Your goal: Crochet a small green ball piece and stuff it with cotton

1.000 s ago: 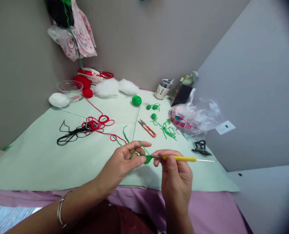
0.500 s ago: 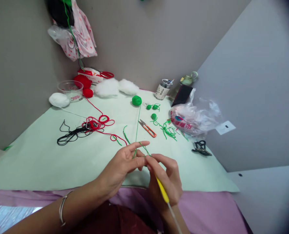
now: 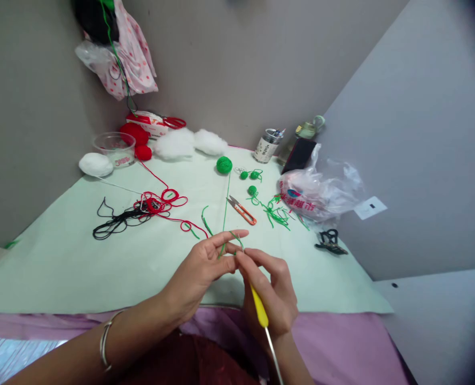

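Note:
My left hand (image 3: 207, 263) has green yarn (image 3: 226, 214) running over its outstretched index finger, with the thumb and other fingers pinched together on the strand. Its work end is mostly hidden between the fingertips. My right hand (image 3: 271, 286) is closed around a crochet hook (image 3: 259, 307) with a yellow grip and a metal shaft, its tip up at the yarn by the left fingertips. From the hands the strand leads back to a green yarn ball (image 3: 224, 165). Orange-handled thread snips (image 3: 242, 210) lie just beyond the hands.
Red yarn (image 3: 169, 200) and a black cord (image 3: 119, 222) lie tangled on the left. Small green balls (image 3: 252, 190), green scraps (image 3: 277, 215), a plastic bag (image 3: 321, 192) and a black hair clip (image 3: 331, 242) lie to the right. White stuffing (image 3: 175, 144) and a pen cup (image 3: 268, 145) stand behind.
My right hand has shifted slightly left and up with the crochet hook, whose handle now stands a little steeper. The green loop near the left index finger has drawn closer to the hook tip.

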The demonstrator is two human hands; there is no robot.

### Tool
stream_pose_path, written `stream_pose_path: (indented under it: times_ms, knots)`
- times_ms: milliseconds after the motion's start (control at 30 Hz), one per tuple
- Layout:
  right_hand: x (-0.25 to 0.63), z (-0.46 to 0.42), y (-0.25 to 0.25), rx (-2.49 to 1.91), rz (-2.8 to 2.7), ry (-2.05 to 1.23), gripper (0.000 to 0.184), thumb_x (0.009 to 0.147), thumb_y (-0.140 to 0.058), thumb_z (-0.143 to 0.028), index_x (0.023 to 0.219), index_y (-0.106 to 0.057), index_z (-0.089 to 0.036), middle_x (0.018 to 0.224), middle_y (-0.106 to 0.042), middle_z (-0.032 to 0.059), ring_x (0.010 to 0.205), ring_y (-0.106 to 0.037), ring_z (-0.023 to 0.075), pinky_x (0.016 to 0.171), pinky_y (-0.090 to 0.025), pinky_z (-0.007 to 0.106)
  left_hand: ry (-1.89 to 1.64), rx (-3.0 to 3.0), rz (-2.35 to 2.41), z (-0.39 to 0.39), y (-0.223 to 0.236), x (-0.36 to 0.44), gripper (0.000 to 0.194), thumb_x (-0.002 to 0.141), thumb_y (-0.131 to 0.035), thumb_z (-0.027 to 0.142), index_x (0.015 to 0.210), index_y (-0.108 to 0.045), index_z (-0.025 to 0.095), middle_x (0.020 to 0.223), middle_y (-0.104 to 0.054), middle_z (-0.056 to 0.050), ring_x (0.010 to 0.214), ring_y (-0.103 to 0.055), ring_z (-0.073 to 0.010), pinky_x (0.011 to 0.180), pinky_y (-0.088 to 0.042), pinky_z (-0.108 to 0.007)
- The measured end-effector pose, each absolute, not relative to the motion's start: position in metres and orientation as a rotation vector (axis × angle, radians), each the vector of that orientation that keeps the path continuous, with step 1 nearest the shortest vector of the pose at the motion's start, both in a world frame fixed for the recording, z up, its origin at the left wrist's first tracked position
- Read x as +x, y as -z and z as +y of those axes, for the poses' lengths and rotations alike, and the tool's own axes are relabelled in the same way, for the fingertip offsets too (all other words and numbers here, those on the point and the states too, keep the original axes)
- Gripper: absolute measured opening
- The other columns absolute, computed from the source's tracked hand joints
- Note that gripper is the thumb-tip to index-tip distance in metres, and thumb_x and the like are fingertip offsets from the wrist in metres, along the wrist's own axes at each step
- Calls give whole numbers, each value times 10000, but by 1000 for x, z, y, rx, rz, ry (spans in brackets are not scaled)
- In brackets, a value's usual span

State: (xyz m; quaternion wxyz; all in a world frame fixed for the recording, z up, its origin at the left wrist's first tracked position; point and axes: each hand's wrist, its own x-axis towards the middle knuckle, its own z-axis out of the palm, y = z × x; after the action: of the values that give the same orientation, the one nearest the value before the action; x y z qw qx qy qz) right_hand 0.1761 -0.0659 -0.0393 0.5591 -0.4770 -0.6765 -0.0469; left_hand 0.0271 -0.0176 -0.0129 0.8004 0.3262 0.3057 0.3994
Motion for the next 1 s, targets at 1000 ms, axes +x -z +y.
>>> stream_pose_path:
  times_ms: [1000]
  knots:
    - [178,-69,42,-1126,-1692,238,283,1009,-608,-107,1206,-741,-260,1058,-774,81,933,-761,198,732,-624,307,-928,813,742,-23,13,26,534,761,-907,284,1275,-770,242,859,-617,12,800,-529,-140,769,-424,-257]
